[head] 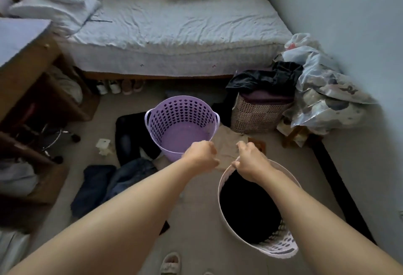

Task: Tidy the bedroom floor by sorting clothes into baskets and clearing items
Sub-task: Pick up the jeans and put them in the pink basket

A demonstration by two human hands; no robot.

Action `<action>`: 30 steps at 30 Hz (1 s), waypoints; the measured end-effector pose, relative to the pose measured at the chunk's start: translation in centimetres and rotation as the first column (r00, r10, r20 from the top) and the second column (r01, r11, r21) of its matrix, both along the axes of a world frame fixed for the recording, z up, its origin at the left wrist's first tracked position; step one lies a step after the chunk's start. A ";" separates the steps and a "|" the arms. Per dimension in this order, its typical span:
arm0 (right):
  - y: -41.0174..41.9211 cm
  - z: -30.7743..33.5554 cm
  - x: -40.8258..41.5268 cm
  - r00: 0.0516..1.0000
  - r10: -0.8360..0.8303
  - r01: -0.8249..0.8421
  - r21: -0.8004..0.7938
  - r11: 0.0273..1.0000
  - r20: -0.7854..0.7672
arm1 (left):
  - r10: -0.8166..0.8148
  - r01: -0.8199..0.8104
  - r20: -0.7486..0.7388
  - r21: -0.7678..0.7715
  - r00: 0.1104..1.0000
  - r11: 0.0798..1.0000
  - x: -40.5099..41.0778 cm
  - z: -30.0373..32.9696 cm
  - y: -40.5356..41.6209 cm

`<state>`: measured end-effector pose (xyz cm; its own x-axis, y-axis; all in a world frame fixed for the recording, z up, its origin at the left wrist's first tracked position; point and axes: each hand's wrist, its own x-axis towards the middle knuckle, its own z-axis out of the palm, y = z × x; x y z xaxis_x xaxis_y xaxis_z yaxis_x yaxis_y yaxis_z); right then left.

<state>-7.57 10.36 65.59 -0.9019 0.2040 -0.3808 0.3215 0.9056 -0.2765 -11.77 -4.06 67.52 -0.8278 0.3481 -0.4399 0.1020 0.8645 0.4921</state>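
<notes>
So I've got both arms stretched out over the floor, and my left hand (199,157) is curled into a loose fist right at the near rim of the round lilac plastic basket with heart-shaped holes (182,122); honestly can't tell if those fingers are pinching anything or just bunched up. My right hand (250,161) is curled too, knuckles up, sitting at the far rim of the white perforated plastic basket (281,242), and whether it's actually gripping the rim or a bit of cloth is hard to say from here. Between the two hands, just right of the lilac basket, a beige crumpled garment (229,143) lies flat on the carpet, its long axis running from the lilac basket's side toward the white one. The lilac basket stands upright, mouth up, nothing in it that I can see. The white basket is just near-right of it, mouth tipped toward me, with a black piece of clothing (246,205) filling the inside. Left of the lilac basket there's a dark pair of trousers (128,137) stretched out lengthwise away from me, and nearer than that a heap of blue denim clothes (113,183). Right of the lilac basket sits a woven wicker hamper (257,115) piled with dark clothes, and past it the white-sheeted bed (174,30).
</notes>
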 end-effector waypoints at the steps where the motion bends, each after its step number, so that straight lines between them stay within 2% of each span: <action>1: -1.4 -0.4 -0.3 1.000 0.029 -0.029 -0.014 0.999 -0.001 | 0.043 -0.043 0.002 -0.008 0.999 0.999 0.1 -0.4 -1.8; 7: -11.4 -2.8 -1.6 0.973 0.229 -0.229 -0.022 0.973 0.036 | 0.264 -0.263 0.044 -0.032 0.963 0.964 1.0 -2.7 -13.8; 12: -18.6 -4.1 -2.2 0.943 0.327 -0.325 -0.033 0.945 0.057 | 0.389 -0.389 0.062 -0.011 0.919 0.921 1.7 -4.0 -22.0; 18: -29.9 -5.7 -3.2 0.920 0.382 -0.382 -0.016 0.924 0.088 | 0.423 -0.425 0.101 0.005 0.901 0.905 1.8 -6.1 -32.5; 23: -37.6 -7.7 -3.8 0.890 0.448 -0.448 -0.025 0.894 0.080 | 0.408 -0.405 0.127 -0.051 0.904 0.913 1.2 -8.2 -39.7; 30: -41.9 -11.3 -5.4 0.882 0.451 -0.449 -0.046 0.892 0.139 | 0.432 -0.424 0.171 -0.085 0.886 0.902 -0.4 -11.8 -43.9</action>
